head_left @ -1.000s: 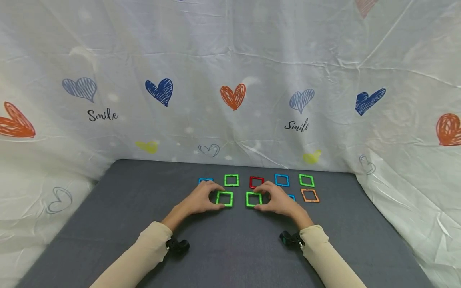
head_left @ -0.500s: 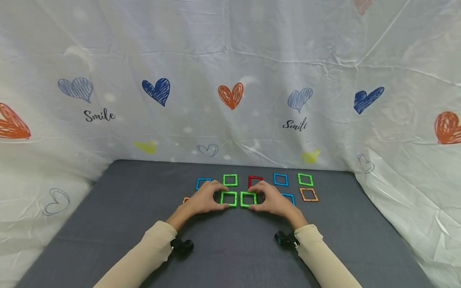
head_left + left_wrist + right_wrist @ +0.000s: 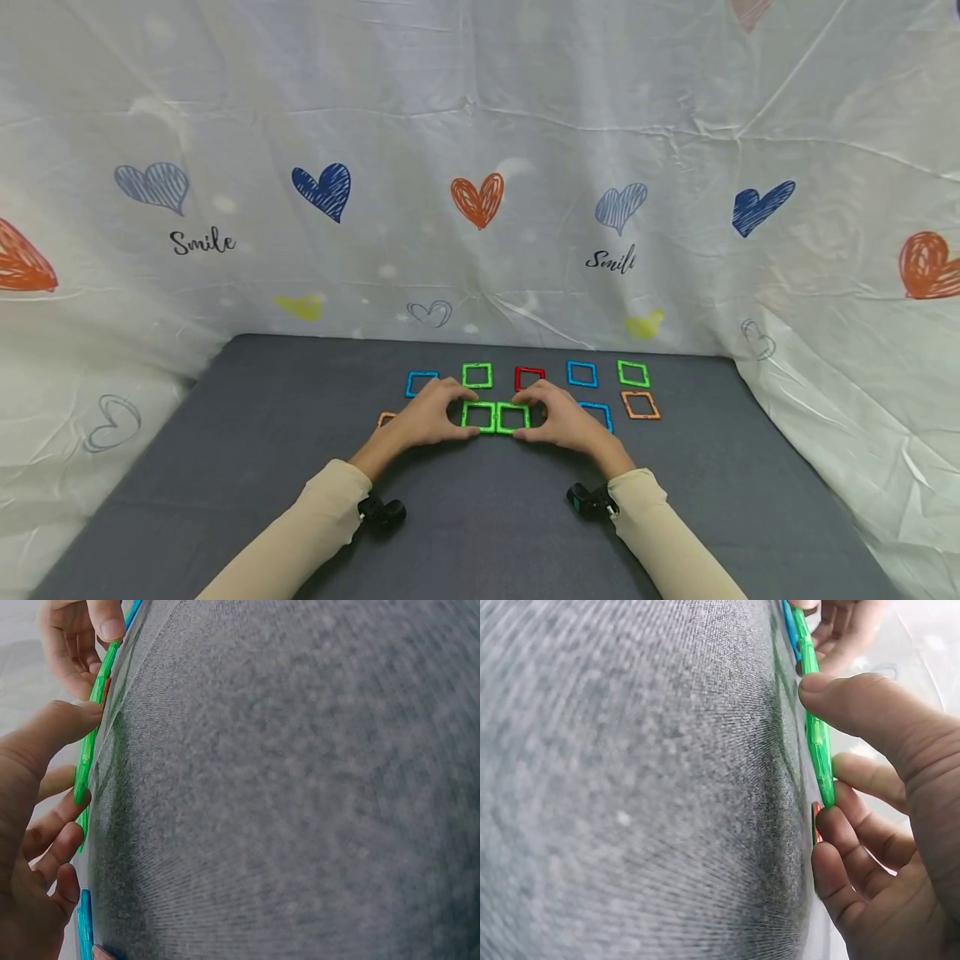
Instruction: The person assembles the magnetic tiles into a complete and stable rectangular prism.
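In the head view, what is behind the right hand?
Behind the right hand, a red frame and a blue frame show only partly. The hand covers the rest of each; anything else hidden there cannot be seen.

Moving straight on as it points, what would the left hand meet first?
Beyond the left green frame it pinches, the left hand would likely meet the right green frame, seemingly set edge to edge.

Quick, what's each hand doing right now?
Left hand: pinching the near left green frame.
Right hand: pinching the near right green frame, right beside it.
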